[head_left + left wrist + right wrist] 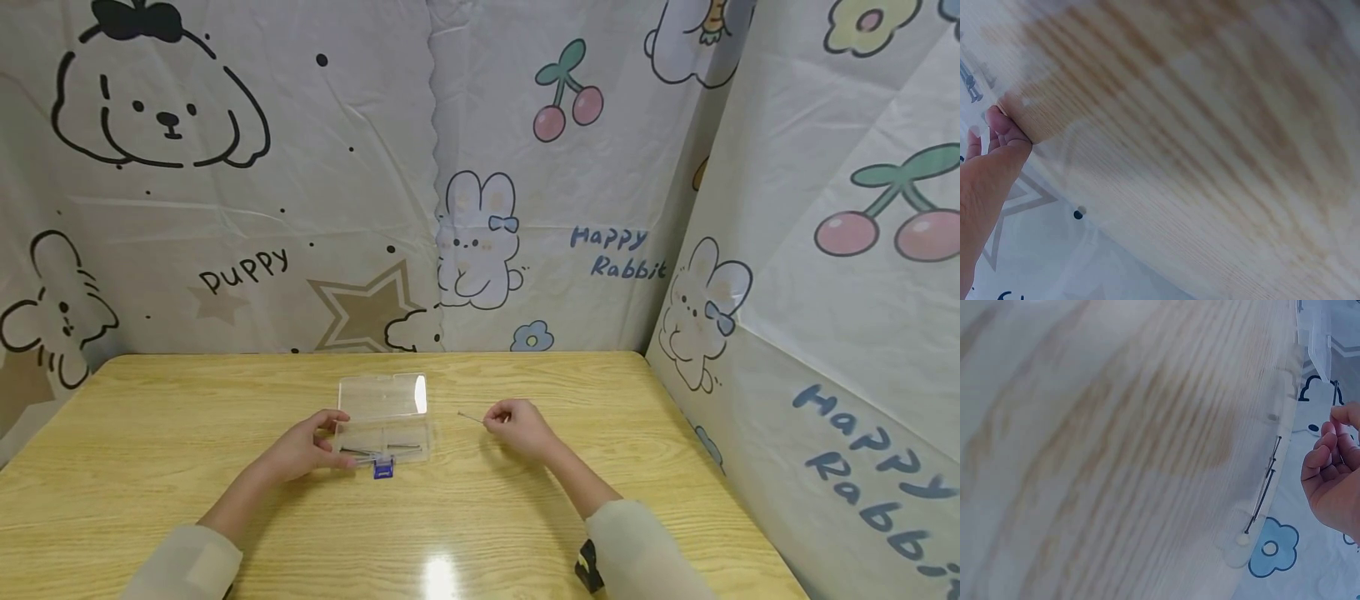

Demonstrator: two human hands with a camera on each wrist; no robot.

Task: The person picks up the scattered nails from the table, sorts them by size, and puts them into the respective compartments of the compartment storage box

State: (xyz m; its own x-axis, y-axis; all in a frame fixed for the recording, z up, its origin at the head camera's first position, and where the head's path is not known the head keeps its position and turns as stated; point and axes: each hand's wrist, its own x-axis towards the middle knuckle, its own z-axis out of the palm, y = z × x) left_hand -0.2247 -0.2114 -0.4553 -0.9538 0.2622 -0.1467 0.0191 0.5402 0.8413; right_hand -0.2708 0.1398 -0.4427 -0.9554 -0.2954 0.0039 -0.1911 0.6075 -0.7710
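Note:
In the head view, a clear plastic box (431, 442) with a blue latch (383, 468) lies on the table, its lid (382, 396) raised at the back. Several thin nails (405, 447) are inside. My left hand (303, 446) grips the box's left end, thumb at the front and fingers toward the hinge. To the right of the box, my right hand (521, 427) pinches one nail (470, 416), which points left above the table. The right wrist view shows that nail (1335, 394) upright from the fingertips. In the left wrist view the left hand (994, 156) is at the edge.
A wood-grain table (225, 392) spreads under both hands. Printed cloth (360, 192) hangs behind it and along the right side. Thin dark nail shapes (1264, 487) appear against the wood in the right wrist view; whether they are reflections I cannot tell.

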